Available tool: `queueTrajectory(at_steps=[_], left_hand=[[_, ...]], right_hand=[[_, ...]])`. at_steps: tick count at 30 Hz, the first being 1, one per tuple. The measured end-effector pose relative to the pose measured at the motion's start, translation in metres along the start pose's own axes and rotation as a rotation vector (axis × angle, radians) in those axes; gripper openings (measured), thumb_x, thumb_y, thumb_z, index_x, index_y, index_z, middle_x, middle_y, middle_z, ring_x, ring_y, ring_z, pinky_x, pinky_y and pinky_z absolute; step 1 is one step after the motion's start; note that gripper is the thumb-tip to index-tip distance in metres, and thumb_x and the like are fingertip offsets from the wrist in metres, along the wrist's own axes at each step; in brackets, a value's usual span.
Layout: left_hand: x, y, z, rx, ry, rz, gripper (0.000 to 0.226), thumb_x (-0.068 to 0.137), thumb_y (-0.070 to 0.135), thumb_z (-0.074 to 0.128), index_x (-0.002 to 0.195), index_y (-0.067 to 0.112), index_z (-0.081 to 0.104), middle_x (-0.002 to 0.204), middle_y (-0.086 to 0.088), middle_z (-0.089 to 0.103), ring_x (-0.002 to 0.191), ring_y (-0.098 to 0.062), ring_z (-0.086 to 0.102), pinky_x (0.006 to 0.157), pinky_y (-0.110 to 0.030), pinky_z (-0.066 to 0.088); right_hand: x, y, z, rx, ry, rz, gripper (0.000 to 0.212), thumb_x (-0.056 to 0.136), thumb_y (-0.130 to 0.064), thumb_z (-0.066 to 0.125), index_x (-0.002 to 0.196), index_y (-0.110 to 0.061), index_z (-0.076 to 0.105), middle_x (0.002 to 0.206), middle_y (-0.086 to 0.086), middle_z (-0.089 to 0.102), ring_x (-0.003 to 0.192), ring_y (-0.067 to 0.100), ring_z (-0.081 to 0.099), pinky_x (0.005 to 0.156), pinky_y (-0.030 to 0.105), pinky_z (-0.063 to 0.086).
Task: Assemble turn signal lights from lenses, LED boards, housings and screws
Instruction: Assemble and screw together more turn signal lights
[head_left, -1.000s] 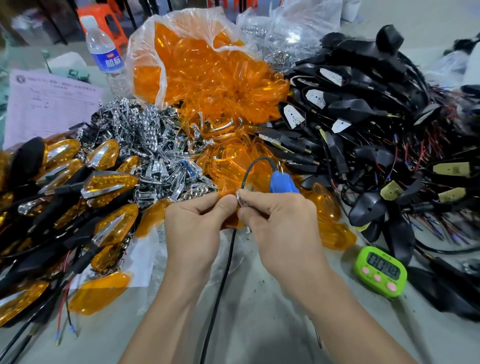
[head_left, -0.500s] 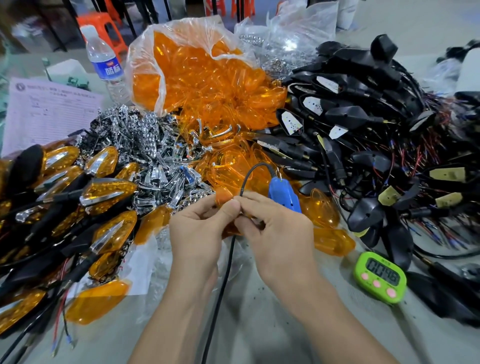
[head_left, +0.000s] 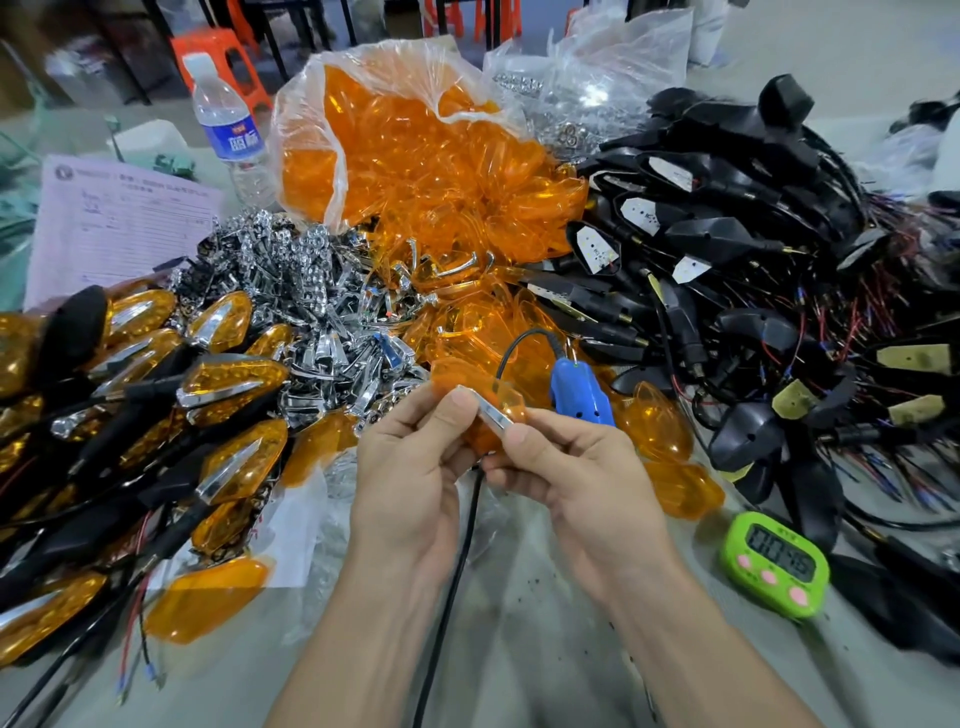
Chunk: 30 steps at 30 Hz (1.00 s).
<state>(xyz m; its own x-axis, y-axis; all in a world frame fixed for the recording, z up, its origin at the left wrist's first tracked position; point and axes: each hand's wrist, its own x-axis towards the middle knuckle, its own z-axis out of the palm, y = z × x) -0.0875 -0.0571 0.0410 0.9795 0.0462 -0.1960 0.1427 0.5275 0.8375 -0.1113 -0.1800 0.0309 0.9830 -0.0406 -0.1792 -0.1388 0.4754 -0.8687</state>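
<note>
1. Change: half a second ago the two thumbs were pressed together over the part and hid it. Now the hands have lifted and drawn slightly apart, so an amber lens (head_left: 467, 382) and the chrome strip (head_left: 493, 413) lying across it show between them.
2. Hold: the left grip (head_left: 410, 478) pinches the amber lens, with its thumb on the strip's upper end. The right grip (head_left: 587, 483) pinches the strip's lower end. Both parts are held up off the surface (head_left: 545, 649), just in front of the blue tool (head_left: 579, 395).
3. Meaning: the strip looks seated in the lens, or close to it. This reads as a check of the fit, with the board, housing and screws yet to come.
4. Around: finished lights (head_left: 223, 374) are heaped on the left and loose chrome parts (head_left: 311, 291) lie behind them. A bag of lenses (head_left: 415, 156) stands at the centre back and black housings (head_left: 753, 234) with trailing wires are piled on the right. A green timer (head_left: 774, 564), a water bottle (head_left: 228, 124) and a paper form (head_left: 119, 223) sit at the edges.
5. Obstacles: the tool's black cable (head_left: 457, 571) runs under and between the wrists and could snag. Whether the right hand touches the tool cannot be told.
</note>
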Motion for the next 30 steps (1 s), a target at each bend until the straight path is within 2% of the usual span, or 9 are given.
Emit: queueTrajectory(at_steps=[5,10,14,16,18,20,23,25,30], left_hand=[[0.002,0.000,-0.001,-0.010,0.014,0.017,0.009,0.081,0.011,0.074,0.088,0.006,0.072,0.076,-0.010,0.072,0.063,-0.019,0.069,0.055,-0.028,0.057],[0.008,-0.011,-0.012,0.747,0.060,0.207,0.033,0.087,0.008,0.078,0.097,0.039,0.076,0.094,0.018,0.079,0.091,0.000,0.073,0.086,-0.025,0.058],[0.002,-0.019,-0.007,0.969,0.037,0.224,0.017,0.086,0.032,0.076,0.092,0.047,0.072,0.090,0.035,0.072,0.087,0.009,0.069,0.083,-0.020,0.057],[-0.002,-0.023,-0.004,1.133,0.042,0.253,0.018,0.082,0.049,0.067,0.096,0.042,0.076,0.090,0.028,0.074,0.086,0.004,0.069,0.080,-0.026,0.056],[-0.005,-0.028,-0.002,1.265,0.036,0.287,0.021,0.086,0.051,0.067,0.100,0.040,0.079,0.093,0.021,0.077,0.089,-0.005,0.069,0.078,-0.028,0.054],[-0.005,-0.029,0.000,1.339,0.045,0.320,0.015,0.090,0.045,0.070,0.100,0.040,0.079,0.097,0.019,0.077,0.091,-0.009,0.069,0.075,-0.026,0.050],[-0.002,-0.030,0.003,1.294,0.060,0.342,0.014,0.090,0.039,0.071,0.102,0.038,0.080,0.100,0.017,0.078,0.092,-0.011,0.069,0.081,-0.029,0.051],[0.001,-0.029,0.007,1.228,0.057,0.344,0.014,0.091,0.036,0.072,0.101,0.037,0.080,0.095,0.019,0.075,0.081,-0.012,0.066,0.078,-0.032,0.052],[0.011,-0.027,0.022,1.179,0.025,0.420,0.017,0.095,0.028,0.068,0.106,0.031,0.080,0.092,0.024,0.066,0.065,0.003,0.052,0.077,-0.023,0.041]], right_hand=[[-0.001,-0.005,0.003,-0.100,0.031,0.033,0.008,0.086,-0.008,0.076,0.090,-0.009,0.083,0.076,0.009,0.072,0.067,0.019,0.066,0.070,0.028,0.062],[-0.009,-0.004,-0.016,-1.000,0.295,-0.184,0.013,0.078,-0.023,0.086,0.076,-0.029,0.075,0.073,-0.017,0.072,0.075,-0.001,0.064,0.066,0.013,0.046],[-0.014,0.000,-0.027,-1.593,0.194,-0.443,0.027,0.060,-0.005,0.090,0.071,-0.021,0.071,0.102,0.001,0.078,0.118,0.029,0.066,0.115,0.035,0.025],[-0.018,0.000,-0.026,-1.769,0.072,-0.353,0.021,0.065,-0.010,0.087,0.080,-0.022,0.078,0.125,0.008,0.074,0.132,0.036,0.058,0.123,0.038,0.001],[-0.019,0.000,-0.032,-1.768,-0.092,-0.160,0.024,0.083,-0.031,0.074,0.106,-0.032,0.078,0.159,0.001,0.048,0.155,0.028,0.026,0.120,0.035,-0.021],[-0.016,-0.013,-0.042,-1.549,-0.113,-0.104,0.028,0.087,-0.040,0.072,0.115,-0.040,0.075,0.163,-0.010,0.040,0.157,0.016,0.018,0.121,0.032,-0.009],[-0.006,-0.053,-0.064,-1.421,0.140,-0.233,0.026,0.087,-0.026,0.077,0.111,-0.031,0.079,0.138,-0.006,0.067,0.135,0.018,0.053,0.118,0.033,0.033],[0.009,-0.077,-0.081,-1.454,0.314,-0.286,0.029,0.087,-0.017,0.071,0.113,-0.027,0.078,0.107,0.001,0.077,0.103,0.030,0.070,0.096,0.037,0.053],[0.082,-0.094,-0.088,-1.638,0.182,-0.151,0.055,0.095,-0.012,0.061,0.148,-0.022,0.049,0.117,0.013,0.066,0.106,0.033,0.061,0.083,0.034,0.046]])
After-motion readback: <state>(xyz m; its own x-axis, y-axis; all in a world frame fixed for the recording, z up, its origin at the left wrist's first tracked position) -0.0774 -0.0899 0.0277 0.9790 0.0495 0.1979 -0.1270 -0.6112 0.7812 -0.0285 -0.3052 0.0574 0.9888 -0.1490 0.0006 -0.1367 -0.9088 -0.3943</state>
